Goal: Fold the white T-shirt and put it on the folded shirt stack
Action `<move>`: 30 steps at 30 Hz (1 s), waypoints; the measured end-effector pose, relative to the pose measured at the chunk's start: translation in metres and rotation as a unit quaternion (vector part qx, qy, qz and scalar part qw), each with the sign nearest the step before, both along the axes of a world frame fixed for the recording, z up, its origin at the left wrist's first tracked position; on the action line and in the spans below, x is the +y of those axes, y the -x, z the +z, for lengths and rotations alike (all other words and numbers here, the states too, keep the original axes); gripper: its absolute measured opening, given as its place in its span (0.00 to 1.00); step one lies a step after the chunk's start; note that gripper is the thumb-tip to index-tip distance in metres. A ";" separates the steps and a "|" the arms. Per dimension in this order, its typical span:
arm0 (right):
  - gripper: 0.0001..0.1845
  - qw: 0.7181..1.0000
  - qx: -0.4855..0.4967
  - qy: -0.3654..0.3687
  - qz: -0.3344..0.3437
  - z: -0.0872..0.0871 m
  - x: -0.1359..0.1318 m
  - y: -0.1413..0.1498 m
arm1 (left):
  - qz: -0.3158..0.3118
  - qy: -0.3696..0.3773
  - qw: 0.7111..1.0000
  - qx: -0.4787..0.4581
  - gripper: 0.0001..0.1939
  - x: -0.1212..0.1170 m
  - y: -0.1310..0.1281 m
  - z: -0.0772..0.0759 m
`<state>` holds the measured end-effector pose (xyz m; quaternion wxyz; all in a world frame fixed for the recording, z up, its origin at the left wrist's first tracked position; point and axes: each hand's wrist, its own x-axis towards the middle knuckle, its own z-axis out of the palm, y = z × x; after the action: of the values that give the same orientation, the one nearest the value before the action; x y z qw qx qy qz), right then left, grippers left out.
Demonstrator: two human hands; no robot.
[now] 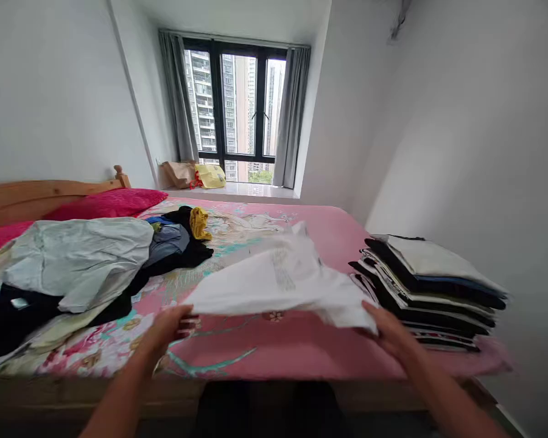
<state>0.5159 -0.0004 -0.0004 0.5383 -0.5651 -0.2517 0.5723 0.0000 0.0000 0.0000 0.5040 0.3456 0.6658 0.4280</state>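
Note:
A white T-shirt [274, 274] is stretched out sideways between my two hands above the bed, its middle slightly blurred and a faint grey print on it. My left hand [171, 322] pinches the near left corner of the shirt. At the near right end, my right hand [382, 325] grips the cloth, with the fingertips partly hidden by the fabric. Just beyond my right hand stands a tall stack of folded clothes [438, 292], with a white piece on top. To the left lies a loose heap of clothes, topped by a pale crumpled shirt [86, 255].
The bed [310, 350] has a pink floral sheet. Red pillows [114, 204] lie by the wooden headboard [41, 198]. A yellow garment [200, 224] sits at the heap's far end. Bags [180, 174] rest on the windowsill [256, 190]. A white wall [475, 152] borders the right side.

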 end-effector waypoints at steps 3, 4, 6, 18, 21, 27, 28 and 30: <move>0.13 0.996 -0.028 0.078 0.037 -0.067 -0.034 0.014 | 0.017 0.102 0.994 0.045 0.16 -0.025 -0.008 -0.057; 0.14 0.994 -0.030 0.094 0.049 -0.083 -0.042 0.016 | 0.016 0.120 0.991 0.052 0.16 -0.032 -0.008 -0.071; 0.15 0.993 -0.023 0.095 0.062 -0.100 -0.055 0.016 | 0.005 0.134 0.989 0.055 0.17 -0.041 -0.003 -0.090; 0.18 0.920 -0.351 0.100 0.143 -0.124 -0.051 -0.021 | -0.095 0.090 0.965 0.229 0.26 -0.062 0.027 -0.140; 0.19 0.854 -0.508 0.061 0.093 -0.109 -0.015 -0.030 | -0.102 0.108 0.944 0.295 0.27 -0.057 0.029 -0.142; 0.24 0.816 -0.555 0.118 0.109 -0.090 0.061 -0.024 | -0.108 0.121 0.938 0.307 0.26 -0.052 0.029 -0.133; 0.23 0.814 -0.559 0.120 0.107 -0.092 0.068 -0.022 | -0.104 0.118 0.939 0.307 0.26 -0.053 0.028 -0.132; 0.22 0.807 -0.572 0.118 0.089 -0.096 0.074 -0.021 | -0.095 0.119 0.941 0.302 0.26 -0.055 0.027 -0.132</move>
<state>0.5367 0.0734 -0.0963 0.1729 -0.8245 -0.4937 0.2157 -0.0271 -0.0549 -0.1318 0.3551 0.4574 0.7971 0.1711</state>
